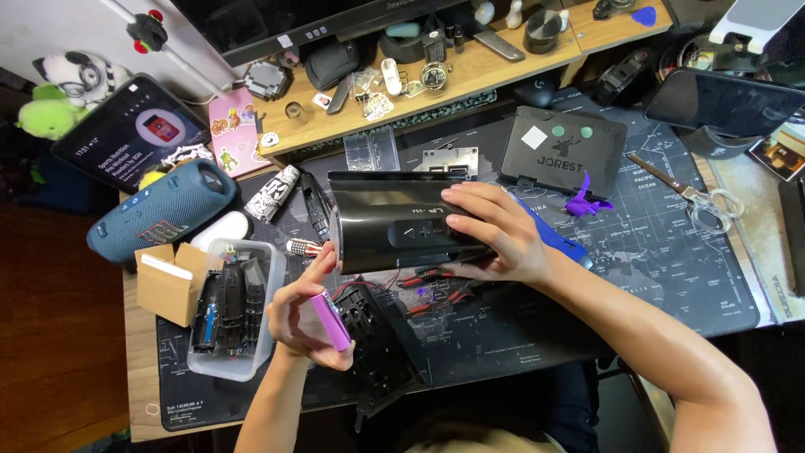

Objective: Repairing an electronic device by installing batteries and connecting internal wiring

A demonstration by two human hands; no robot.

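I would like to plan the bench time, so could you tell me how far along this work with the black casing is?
Already done: the inner frame lies bare on the mat, apart from its shell. In hand: the right hand grips the black casing, and the left hand holds a purple cell by its open end. Left: loose red wires and parts in the clear tray.

Desk mat carries a housing at centre, gripped from the right by the right hand; the left hand lies just before its left end, holding a cylindrical cell. Left of that hand stands a plastic tray with parts in it, a cardboard box touching its left side and a cylindrical speaker behind the box. A flat case lies behind and right of the housing, with scissors farther right.
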